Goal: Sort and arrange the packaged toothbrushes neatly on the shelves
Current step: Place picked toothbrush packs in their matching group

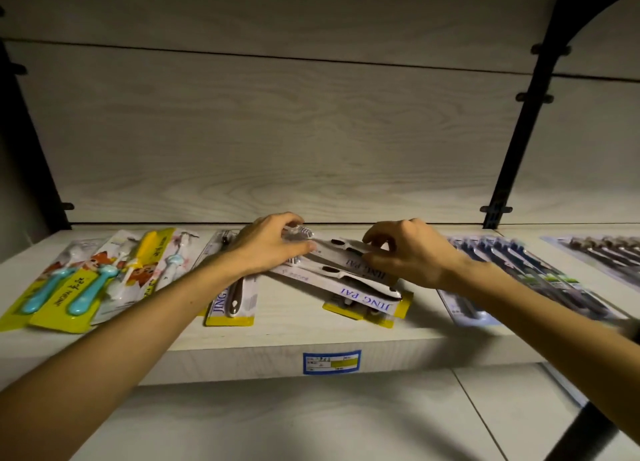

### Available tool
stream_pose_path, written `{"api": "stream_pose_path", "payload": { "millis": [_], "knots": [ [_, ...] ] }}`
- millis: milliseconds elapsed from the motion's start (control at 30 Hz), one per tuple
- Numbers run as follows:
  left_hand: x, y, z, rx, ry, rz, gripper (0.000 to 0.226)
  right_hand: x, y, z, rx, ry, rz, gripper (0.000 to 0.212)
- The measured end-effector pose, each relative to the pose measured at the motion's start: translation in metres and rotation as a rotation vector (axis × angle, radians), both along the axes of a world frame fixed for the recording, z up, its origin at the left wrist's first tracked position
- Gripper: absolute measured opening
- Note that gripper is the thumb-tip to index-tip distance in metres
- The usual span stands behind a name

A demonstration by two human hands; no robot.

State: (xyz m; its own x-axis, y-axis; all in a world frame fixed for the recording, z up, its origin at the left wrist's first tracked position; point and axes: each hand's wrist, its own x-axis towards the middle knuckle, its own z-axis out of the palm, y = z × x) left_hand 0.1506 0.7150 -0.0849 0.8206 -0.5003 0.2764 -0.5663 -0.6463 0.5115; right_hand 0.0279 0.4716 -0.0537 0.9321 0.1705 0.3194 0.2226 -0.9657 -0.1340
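Both hands were on the crooked middle pile of toothbrush packs on the shelf [277,325].

My left hand [273,244] had its fingers curled over the head end of the white packs [332,270], while my right hand [408,256] pinched the card edge of the top one between thumb and fingertips. They lay skewed between the yellow children's packs [69,287] at the left and the tidy dark row [519,270] at the right. I judged these packs light, with stiff card backs and slick, easily dented plastic blisters, so the flat card edges were the best place to hold and square them up.
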Motion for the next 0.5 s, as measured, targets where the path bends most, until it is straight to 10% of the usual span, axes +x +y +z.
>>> {"api": "stream_pose_path", "payload": {
  "millis": [267,500],
  "knots": [
    [-0.012,0.018,0.011,0.256,-0.282,0.093,0.086,-0.013,0.003,-0.011,0.055,-0.094,-0.152,0.031],
    [-0.008,0.021,0.011,0.235,-0.151,-0.002,0.037,-0.011,0.02,-0.012,0.077,-0.043,-0.15,0.037]
  ]
}}
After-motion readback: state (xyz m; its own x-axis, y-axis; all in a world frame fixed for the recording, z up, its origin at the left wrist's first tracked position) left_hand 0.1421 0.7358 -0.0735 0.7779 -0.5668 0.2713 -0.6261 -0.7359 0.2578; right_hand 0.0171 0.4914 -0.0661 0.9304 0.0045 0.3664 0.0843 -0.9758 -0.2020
